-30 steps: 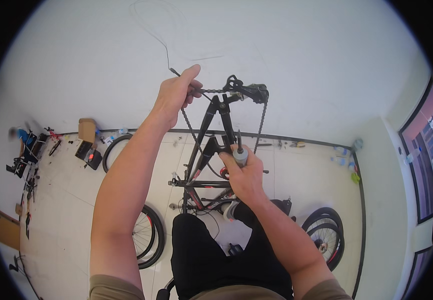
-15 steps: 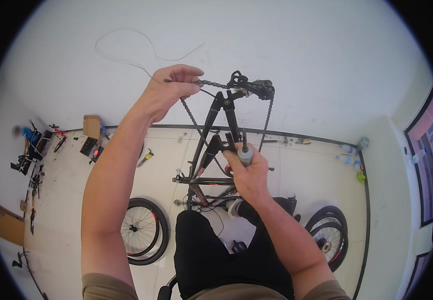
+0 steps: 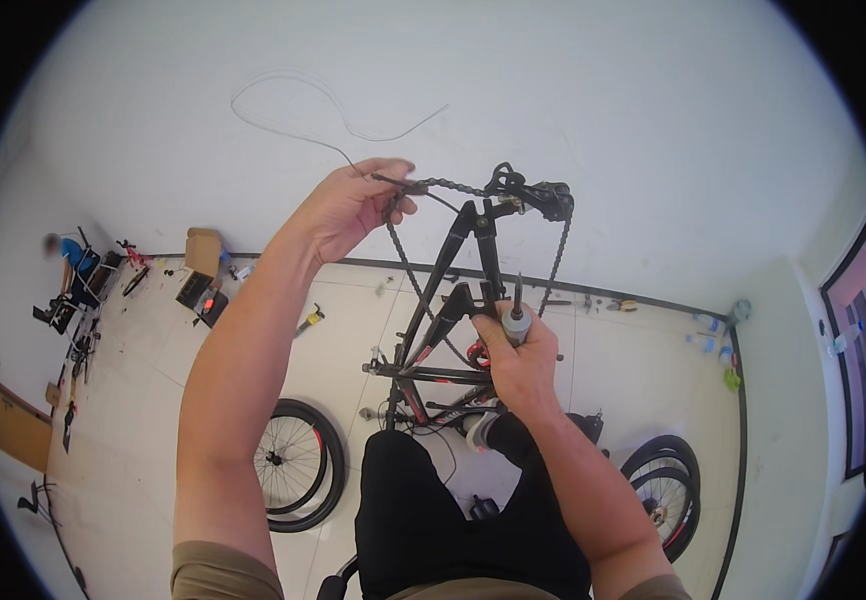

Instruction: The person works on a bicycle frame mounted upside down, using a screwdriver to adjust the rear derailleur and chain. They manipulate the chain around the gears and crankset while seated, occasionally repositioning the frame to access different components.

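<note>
A black bicycle frame (image 3: 445, 378) stands in front of me with its slim rear tubes pointing up. At its top hangs a rear derailleur (image 3: 545, 199) with a dark chain (image 3: 458, 187) running through it. My left hand (image 3: 351, 208) has its fingers round the chain, beside the black end of a cable housing (image 3: 390, 181); the fingertips are slightly blurred. A thin bare cable (image 3: 288, 130) loops up and away from that hand. Low by the frame, my right hand (image 3: 525, 368) is closed round a grey-handled screwdriver (image 3: 517, 325), its shaft pointing up.
A wheel (image 3: 298, 465) lies on the floor to the left, and more wheels (image 3: 665, 495) are at the right. Along the wall are a cardboard box (image 3: 203, 252), tools (image 3: 621, 305) and plastic bottles (image 3: 708, 335). Another person (image 3: 75, 258) sits at the far left.
The whole view has shifted, so everything sits a little lower and further right. My left hand's fingers have opened somewhat around the chain. My right hand keeps the screwdriver.
</note>
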Demonstrator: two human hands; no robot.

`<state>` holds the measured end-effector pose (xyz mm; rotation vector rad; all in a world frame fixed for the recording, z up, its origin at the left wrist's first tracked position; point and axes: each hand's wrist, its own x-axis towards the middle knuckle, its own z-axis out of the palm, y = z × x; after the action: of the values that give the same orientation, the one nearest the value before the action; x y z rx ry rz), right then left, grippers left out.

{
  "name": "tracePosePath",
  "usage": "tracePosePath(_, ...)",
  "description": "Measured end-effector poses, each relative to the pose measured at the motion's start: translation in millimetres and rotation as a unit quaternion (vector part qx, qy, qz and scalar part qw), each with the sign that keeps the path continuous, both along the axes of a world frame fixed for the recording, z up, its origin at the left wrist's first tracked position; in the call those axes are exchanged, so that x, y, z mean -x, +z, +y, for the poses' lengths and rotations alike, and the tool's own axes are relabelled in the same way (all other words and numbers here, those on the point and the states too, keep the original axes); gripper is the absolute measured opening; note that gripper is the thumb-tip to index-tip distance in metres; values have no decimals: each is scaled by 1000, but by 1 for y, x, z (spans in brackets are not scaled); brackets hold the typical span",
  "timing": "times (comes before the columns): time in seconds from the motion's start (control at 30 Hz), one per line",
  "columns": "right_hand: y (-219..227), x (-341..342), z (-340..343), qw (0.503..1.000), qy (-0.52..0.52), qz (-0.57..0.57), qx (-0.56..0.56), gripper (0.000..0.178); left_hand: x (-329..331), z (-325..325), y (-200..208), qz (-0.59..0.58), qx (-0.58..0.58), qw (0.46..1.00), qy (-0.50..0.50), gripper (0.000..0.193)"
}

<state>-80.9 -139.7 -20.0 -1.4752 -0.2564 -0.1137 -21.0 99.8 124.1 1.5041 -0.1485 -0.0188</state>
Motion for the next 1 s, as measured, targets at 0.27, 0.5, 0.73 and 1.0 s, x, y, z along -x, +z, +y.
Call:
tracePosePath(0.27, 6, 3, -1, 1000, -13, 2, 0, 11, 7, -8, 10, 142, -151, 978, -15, 39)
tracePosePath(0.5, 5, 1, 1, 1000, -11, -8, -6, 13, 16, 18, 3, 106, -209, 972, -7, 25)
tracePosePath(0.73, 3, 4, 1, 1000, -8, -15, -9, 13, 5, 27, -38, -106, -375, 920, 50, 14)
tracePosePath(1.0, 0, 3, 0, 1000, -5, 2, -10, 11, 21, 5, -29, 135, -82, 981, 110, 15)
